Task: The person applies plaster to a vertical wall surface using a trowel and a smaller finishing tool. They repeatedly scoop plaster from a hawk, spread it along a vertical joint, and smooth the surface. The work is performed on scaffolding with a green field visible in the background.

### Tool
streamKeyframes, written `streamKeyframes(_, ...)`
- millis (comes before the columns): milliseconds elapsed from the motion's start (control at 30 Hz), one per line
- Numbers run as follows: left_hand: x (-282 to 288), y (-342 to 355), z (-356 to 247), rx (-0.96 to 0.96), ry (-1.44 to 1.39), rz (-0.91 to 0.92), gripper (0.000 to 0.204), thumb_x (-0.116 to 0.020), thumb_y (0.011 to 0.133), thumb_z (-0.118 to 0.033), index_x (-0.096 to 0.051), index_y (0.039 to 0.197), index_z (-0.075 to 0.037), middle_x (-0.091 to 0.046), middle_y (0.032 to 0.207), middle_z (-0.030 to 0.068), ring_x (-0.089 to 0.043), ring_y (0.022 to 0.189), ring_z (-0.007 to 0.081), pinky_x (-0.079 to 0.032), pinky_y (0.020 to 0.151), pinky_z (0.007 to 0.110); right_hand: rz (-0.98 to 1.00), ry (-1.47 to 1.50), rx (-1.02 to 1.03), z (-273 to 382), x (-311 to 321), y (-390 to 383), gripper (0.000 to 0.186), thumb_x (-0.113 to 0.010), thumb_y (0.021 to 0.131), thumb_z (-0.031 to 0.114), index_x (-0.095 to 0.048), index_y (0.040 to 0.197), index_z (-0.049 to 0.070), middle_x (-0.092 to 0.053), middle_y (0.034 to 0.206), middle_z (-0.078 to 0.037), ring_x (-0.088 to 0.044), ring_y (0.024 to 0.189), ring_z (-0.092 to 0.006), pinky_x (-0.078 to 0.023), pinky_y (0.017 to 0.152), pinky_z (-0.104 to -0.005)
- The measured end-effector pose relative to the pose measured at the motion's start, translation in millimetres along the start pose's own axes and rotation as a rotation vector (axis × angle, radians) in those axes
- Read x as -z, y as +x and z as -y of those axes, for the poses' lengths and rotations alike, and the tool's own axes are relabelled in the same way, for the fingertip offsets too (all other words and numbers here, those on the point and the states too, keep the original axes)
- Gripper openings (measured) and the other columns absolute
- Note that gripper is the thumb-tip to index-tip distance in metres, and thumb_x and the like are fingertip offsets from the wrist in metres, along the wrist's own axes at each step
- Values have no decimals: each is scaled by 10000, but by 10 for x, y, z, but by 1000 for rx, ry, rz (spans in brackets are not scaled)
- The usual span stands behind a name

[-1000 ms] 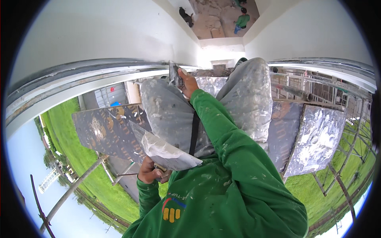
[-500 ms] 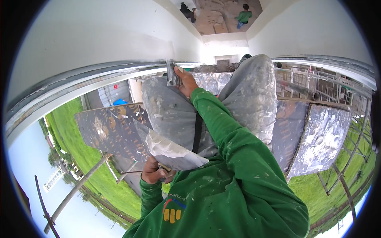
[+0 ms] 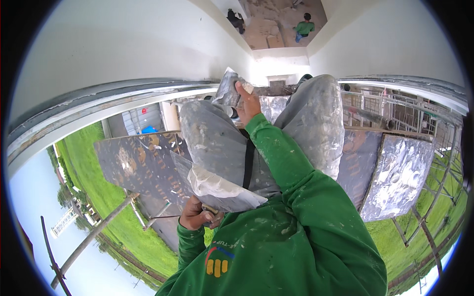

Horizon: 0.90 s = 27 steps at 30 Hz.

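In my left hand [image 3: 193, 216], fingers wrapped round its handle, is a wide metal putty knife [image 3: 180, 165] held in front of my shirt. A thick heap of white putty [image 3: 215, 183] lies along its broad blade. Out ahead over my knee, my right hand [image 3: 249, 103] grips a smaller putty knife [image 3: 228, 91], its blade smeared grey and white and tilted up. That blade is near the white wall [image 3: 148, 44] and the window frame; I cannot tell whether it touches them. The handle of the right knife is hidden by my fingers.
I squat on dark, splattered scaffold boards [image 3: 140, 160], with a white-smeared panel [image 3: 397, 177] to the right. A metal frame rail [image 3: 113, 98] runs along the wall. Scaffold poles [image 3: 94, 239] stand over grass far below. Two people, one a person in green [image 3: 304, 28], are beyond the opening.
My right hand has moved slightly right, and its knife has turned so more of the smeared blade shows. The left knife stays loaded and nearly in place.
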<state>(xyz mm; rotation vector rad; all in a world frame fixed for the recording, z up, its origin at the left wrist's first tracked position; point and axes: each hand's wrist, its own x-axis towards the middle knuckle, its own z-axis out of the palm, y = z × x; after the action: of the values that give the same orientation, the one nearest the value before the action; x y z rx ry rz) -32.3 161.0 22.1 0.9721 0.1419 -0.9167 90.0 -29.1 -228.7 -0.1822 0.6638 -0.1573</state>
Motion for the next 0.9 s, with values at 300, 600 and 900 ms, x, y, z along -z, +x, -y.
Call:
streamKeyframes(300, 95, 366, -26, -10, -144, 131, 607, -527, 926, -134, -231, 1456, -141, -441, 706, 85, -417, 457, 129, -344, 367, 247, 710, -1093, 706, 1308, -942, -1285, 328, -577, 871, -24, -592, 1199, -30, -494, 1011, -67, -511, 943, -174, -407, 861, -267)
streamKeyframes(600, -70, 572, -401, 11, 223, 276, 444, -489, 971, -131, -301, 1367, -67, -476, 714, 46, -435, 463, 86, -365, 394, 235, 923, -1865, 1025, 2114, -964, -1720, 545, -647, 609, -76, -675, 1131, 77, -538, 990, -49, -546, 927, -235, -419, 950, -465)
streamKeyframes(900, -330, 549, -485, -19, 760, -18, 300, -535, 951, -86, -380, 1196, -9, -529, 715, 35, -448, 488, 73, -360, 400, 231, 944, -2244, 1560, 1975, -1365, -2060, 317, -767, 650, 181, -733, 954, 265, -586, 1020, 101, -562, 949, -103, -415, 1001, -538)
